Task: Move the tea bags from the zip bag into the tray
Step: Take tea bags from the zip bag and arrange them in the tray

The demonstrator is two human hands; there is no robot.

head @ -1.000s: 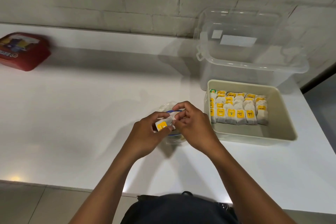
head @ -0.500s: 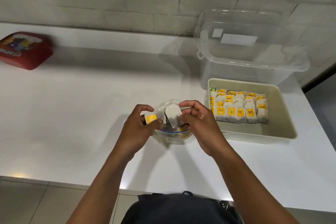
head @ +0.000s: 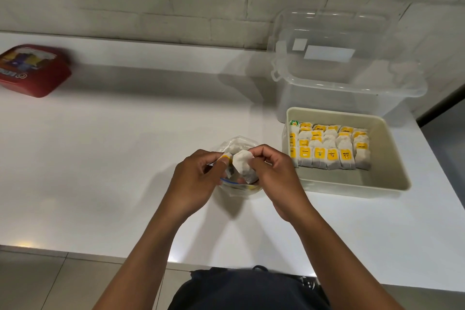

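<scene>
A clear zip bag with a blue seal lies on the white table, partly hidden under both hands. My right hand pinches a white tea bag by its upper corner, just above the zip bag. My left hand pinches a small yellow tag next to that tea bag. To the right stands a beige tray holding several rows of tea bags with yellow tags in its left and far part.
A clear lidded plastic box stands behind the tray against the brick wall. A red tin sits at the far left. The table's front edge runs close to my body, tiled floor below it.
The hands drew slightly apart and the white tea bag came up out of the zip bag between them. The yellow tag stays in my left fingers.
</scene>
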